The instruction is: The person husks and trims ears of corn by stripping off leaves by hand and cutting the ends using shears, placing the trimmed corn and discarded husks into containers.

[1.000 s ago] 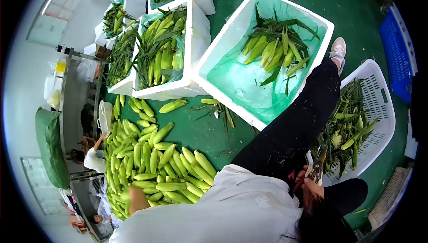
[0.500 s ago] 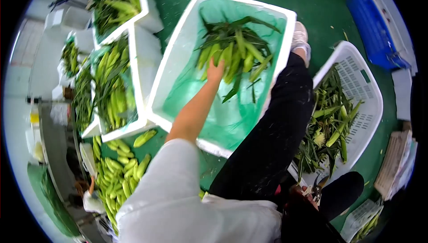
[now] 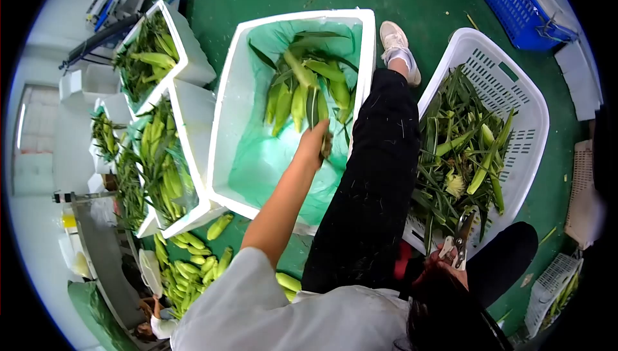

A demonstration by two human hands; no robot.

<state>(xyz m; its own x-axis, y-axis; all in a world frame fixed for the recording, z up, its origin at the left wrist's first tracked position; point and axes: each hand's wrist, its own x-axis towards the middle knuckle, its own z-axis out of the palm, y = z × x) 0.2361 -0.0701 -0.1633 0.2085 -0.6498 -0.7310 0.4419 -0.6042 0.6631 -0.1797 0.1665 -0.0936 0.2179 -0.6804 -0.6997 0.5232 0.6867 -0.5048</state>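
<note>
My left hand point(image 3: 314, 141) is closed on a corn ear with long leaves, inside a white foam box point(image 3: 222, 113) lined with green plastic. Several green corn ears point(image 3: 280, 103) with leaves lie in the upper part of that box. At the lower right, my right hand point(image 3: 449, 270) is wrapped round pruning shears point(image 3: 460, 245), whose blades point up. Beside them stands a white basket point(image 3: 531, 119) holding cut leaves and husk pieces point(image 3: 460, 151).
Foam boxes of leafy corn point(image 3: 183, 132) stand at the left. A pile of trimmed corn point(image 3: 190, 277) lies on the green floor below them. A blue crate point(image 3: 515, 9) is at the upper right. Another person point(image 3: 161, 325) is at the lower left.
My left hand has gone from the body's side into the foam box and closed on a corn ear, shifting the corn. The view has turned. My right hand keeps the shears.
</note>
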